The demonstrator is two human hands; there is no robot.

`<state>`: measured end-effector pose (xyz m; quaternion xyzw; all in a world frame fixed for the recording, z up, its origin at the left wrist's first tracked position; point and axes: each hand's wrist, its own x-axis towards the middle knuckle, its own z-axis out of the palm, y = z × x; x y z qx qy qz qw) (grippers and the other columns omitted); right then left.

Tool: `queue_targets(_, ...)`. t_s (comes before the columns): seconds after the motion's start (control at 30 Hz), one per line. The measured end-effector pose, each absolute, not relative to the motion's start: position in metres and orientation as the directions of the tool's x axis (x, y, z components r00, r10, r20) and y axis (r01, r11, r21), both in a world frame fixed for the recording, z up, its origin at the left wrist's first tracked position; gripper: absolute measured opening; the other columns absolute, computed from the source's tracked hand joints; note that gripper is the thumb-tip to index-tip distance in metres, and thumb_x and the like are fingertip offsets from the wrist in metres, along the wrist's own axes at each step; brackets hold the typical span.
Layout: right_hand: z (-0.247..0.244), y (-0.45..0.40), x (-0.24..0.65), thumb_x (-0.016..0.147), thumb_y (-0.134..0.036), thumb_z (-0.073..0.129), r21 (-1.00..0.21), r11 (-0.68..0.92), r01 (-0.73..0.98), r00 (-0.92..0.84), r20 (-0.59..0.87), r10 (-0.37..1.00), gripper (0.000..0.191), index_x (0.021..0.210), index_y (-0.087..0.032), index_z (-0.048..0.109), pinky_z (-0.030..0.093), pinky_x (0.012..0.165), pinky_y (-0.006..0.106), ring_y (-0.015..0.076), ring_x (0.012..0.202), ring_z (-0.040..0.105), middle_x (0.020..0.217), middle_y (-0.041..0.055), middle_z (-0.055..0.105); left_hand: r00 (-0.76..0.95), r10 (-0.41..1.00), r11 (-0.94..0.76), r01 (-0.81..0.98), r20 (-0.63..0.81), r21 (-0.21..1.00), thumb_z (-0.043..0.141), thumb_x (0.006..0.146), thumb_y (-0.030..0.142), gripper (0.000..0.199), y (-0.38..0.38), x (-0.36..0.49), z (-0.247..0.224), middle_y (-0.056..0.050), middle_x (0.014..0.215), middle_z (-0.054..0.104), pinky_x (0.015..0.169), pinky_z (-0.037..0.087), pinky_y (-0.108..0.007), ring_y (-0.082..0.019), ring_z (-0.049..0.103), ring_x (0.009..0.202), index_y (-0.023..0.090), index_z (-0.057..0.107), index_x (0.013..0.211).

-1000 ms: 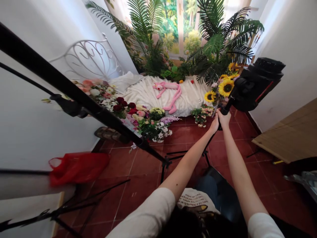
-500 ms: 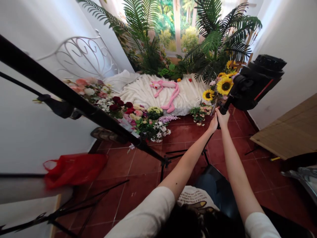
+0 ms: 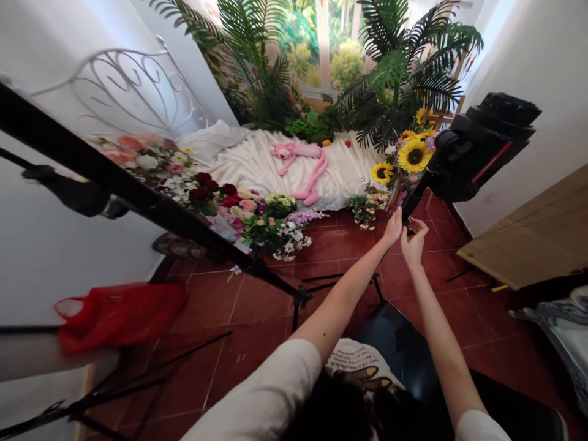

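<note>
A black studio light (image 3: 489, 150) sits tilted on top of a black stand pole (image 3: 414, 195) at the right. Wrapped round that pole just below the light is my left hand (image 3: 394, 225). Beside it and slightly lower, my right hand (image 3: 414, 240) has its thumb and fingers bent at the pole's right side, by a joint or knob too small to make out. What the right fingertips touch, if anything, is hidden.
A second black pole (image 3: 138, 196) crosses the left side. Flowers (image 3: 243, 214), a white cloth (image 3: 349, 171) with a pink plush toy (image 3: 298, 150), and palms lie ahead. A red bag (image 3: 124, 312) is at left, a wooden board (image 3: 528, 239) at right.
My right hand has come off the pole just under the light and moved down, its fingers now partly spread. The left hand stays on the pole. The view has shifted slightly.
</note>
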<state>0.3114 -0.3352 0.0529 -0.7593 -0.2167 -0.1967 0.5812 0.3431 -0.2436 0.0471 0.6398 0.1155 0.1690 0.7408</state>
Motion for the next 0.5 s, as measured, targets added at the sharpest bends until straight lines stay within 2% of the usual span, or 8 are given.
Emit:
queue_targets(0.13, 0.039, -0.344, 0.309, 0.09, -0.042, 0.053, -0.802, -0.314, 0.508, 0.856, 0.511, 0.079, 0.031, 0.11, -0.02, 0.049, 0.052, 0.09, 0.041, 0.0227, 0.101, 0.061, 0.114, 0.0142, 0.059, 0.919, 0.392, 0.144, -0.111, 0.046, 0.983, 0.019, 0.094, 0.069, 0.074, -0.245, 0.344, 0.049, -0.01, 0.093, 0.072, 0.092, 0.05, -0.03, -0.018, 0.066, 0.091, 0.014, 0.068, 0.098)
queue_targets(0.37, 0.039, -0.349, 0.305, 0.082, -0.049, 0.064, -0.834, -0.294, 0.467, 0.884, 0.452, 0.12, 0.04, 0.11, -0.021, 0.052, 0.053, 0.087, 0.038, 0.0219, 0.096, 0.063, 0.114, 0.0124, 0.062, 0.917, 0.396, 0.182, -0.117, 0.036, 0.976, 0.025, 0.094, 0.068, 0.07, -0.245, 0.345, 0.048, -0.01, 0.096, 0.073, 0.096, 0.048, -0.032, -0.02, 0.066, 0.097, 0.015, 0.069, 0.105)
queue_targets(0.5, 0.039, -0.35, 0.299, 0.087, -0.052, 0.058, -0.877, -0.287, 0.385, 0.919, 0.392, 0.035, 0.036, 0.107, -0.023, 0.049, 0.054, 0.081, 0.034, 0.0201, 0.089, 0.067, 0.101, 0.0092, 0.067, 0.914, 0.403, 0.148, -0.123, 0.053, 0.981, 0.023, 0.094, 0.068, 0.07, -0.244, 0.345, 0.048, -0.01, 0.099, 0.073, 0.098, 0.046, -0.032, -0.02, 0.066, 0.101, 0.016, 0.069, 0.105)
